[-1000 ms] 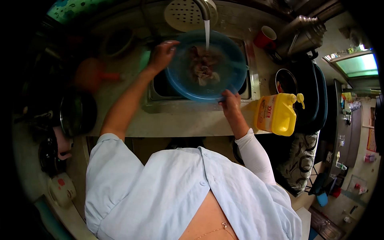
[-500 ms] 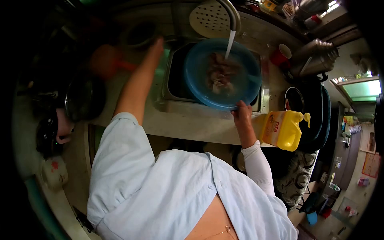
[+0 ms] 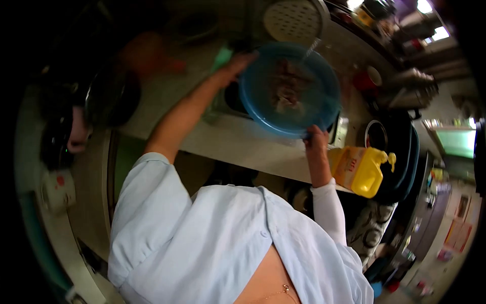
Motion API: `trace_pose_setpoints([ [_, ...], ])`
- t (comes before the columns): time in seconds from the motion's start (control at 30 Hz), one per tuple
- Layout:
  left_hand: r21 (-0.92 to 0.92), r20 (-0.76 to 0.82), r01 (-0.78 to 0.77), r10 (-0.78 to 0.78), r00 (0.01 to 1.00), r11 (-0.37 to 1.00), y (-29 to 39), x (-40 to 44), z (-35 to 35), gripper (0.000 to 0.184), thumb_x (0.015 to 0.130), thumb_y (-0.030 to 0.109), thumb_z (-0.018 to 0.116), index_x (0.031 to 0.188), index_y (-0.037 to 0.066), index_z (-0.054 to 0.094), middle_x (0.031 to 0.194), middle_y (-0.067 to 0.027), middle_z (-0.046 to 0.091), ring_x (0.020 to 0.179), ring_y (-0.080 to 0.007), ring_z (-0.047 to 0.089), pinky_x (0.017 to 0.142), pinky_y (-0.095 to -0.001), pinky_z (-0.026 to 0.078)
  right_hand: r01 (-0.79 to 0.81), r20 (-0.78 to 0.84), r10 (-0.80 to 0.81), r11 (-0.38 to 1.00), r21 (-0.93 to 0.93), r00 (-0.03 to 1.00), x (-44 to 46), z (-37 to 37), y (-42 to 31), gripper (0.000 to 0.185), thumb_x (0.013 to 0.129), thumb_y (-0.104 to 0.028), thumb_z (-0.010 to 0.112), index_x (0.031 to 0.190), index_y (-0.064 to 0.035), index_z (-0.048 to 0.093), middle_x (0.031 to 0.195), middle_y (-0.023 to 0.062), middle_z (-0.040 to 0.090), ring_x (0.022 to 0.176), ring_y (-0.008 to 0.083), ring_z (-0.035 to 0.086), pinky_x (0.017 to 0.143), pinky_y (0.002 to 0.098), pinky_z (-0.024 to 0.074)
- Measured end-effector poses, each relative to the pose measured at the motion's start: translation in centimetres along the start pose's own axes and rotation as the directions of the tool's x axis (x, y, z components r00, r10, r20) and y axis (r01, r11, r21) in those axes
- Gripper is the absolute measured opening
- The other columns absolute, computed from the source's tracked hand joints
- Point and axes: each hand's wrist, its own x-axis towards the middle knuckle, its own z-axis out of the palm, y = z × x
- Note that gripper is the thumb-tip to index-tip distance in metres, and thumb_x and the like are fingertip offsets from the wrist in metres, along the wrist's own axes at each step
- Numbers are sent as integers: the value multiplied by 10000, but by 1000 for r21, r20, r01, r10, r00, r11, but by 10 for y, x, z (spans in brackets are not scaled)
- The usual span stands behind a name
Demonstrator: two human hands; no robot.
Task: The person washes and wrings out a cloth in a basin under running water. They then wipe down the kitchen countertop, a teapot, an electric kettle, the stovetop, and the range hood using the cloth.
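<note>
A round blue plastic basin (image 3: 263, 120) sits over the sink, with water in it and pale pinkish pieces that look like raw meat (image 3: 287, 91). My right hand (image 3: 317, 142) grips the near right rim, thumb and fingers closed around the edge. On the left side of the basin, my left hand (image 3: 240, 66) is at the rim and appears to grasp it, though motion smears its fingers. A short blurred streak of water (image 3: 313, 47) shows above the basin's far edge. Most of the sink is hidden under the basin.
Right of the basin stand a yellow pump jug (image 3: 360, 171), a dark-rimmed bowl (image 3: 375, 136) and a red cup (image 3: 367, 79). A perforated whitish disc (image 3: 293, 20) is behind. At left are a blurred orange item (image 3: 147, 55) and a dark pan (image 3: 112, 96).
My left hand has come from the left counter side to the basin's left rim. The basin has shifted slightly, and the long tap stream now shows only as a short streak. The view has tilted.
</note>
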Motion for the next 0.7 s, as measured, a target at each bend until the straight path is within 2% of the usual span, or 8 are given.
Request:
trace_pose_setpoints([
  [0.03, -101, -28, 63, -66, 997, 993, -11, -14, 6, 638, 791, 162, 550, 1356, 189, 254, 1357, -34, 309, 1186, -202, 356, 926, -385, 344, 4, 40, -3, 1000, -14, 999, -4, 2, -8, 201, 680, -9, 523, 867, -60, 472, 647, 39, 470, 427, 141, 429, 312, 235, 312],
  [0.07, -120, -66, 64, -72, 995, 991, -26, -26, 1, 638, 791, 162, 550, 1356, 189, 254, 1357, -34, 309, 1186, -202, 356, 926, -385, 344, -14, 106, 17, 999, -29, 994, -9, 2, -11, 199, 681, -8, 524, 866, -51, 466, 662, 39, 475, 444, 139, 441, 319, 235, 315],
  [0.13, 143, -187, -329, 352, 917, 933, -40, -41, -2, 748, 706, 3, 569, 1359, 167, 243, 1331, -54, 351, 1162, -192, 373, 893, -333, 382, -8, 156, 16, 999, -50, 988, -22, 9, -21, 202, 689, -15, 527, 880, -45, 467, 690, 43, 490, 460, 139, 451, 327, 234, 318],
  [0.17, 143, -254, -326, 353, 901, 935, -45, -50, -8, 772, 669, -87, 525, 1354, 140, 248, 1263, -84, 423, 1088, -182, 435, 849, -285, 413, -6, 175, 18, 998, -66, 984, -27, 13, -21, 202, 689, -15, 527, 880, -45, 467, 690, 43, 490, 460, 139, 451, 327, 234, 318],
  [0.3, -70, -375, -336, 288, 881, 939, -51, -98, -35, 676, 687, -88, 531, 1305, 94, 328, 1147, -81, 492, 953, -156, 513, 794, -275, 440, -61, 307, 99, 990, -130, 947, -37, 31, -10, 207, 697, -35, 530, 896, -49, 473, 718, 46, 506, 478, 142, 467, 334, 231, 331],
  [0.47, -51, -470, -312, 253, 845, 949, -82, -157, -88, 641, 691, -75, 548, 1285, 56, 345, 1144, -76, 496, 951, -157, 513, 781, -272, 441, -82, 478, 199, 964, -255, 855, -55, 74, 17, 184, 708, -55, 523, 887, -56, 480, 714, 42, 507, 488, 139, 474, 344, 224, 336],
  [0.6, 0, -527, -256, 217, 822, 967, -102, -192, -119, 622, 694, -67, 547, 1275, 43, 352, 1148, -65, 499, 953, -159, 514, 767, -264, 441, -147, 481, 232, 967, -208, 846, -65, 101, 58, 179, 710, -52, 506, 888, -55, 482, 714, 41, 508, 495, 131, 466, 346, 220, 326],
  [0.7, -70, -578, -248, 163, 800, 966, -124, -205, -142, 576, 659, -96, 510, 1212, 37, 417, 1043, -61, 531, 916, -165, 524, 764, -283, 440, -96, 527, 218, 963, -250, 822, -86, 123, 79, 196, 716, -56, 494, 912, -45, 486, 715, 48, 514, 481, 127, 457, 348, 222, 328],
])
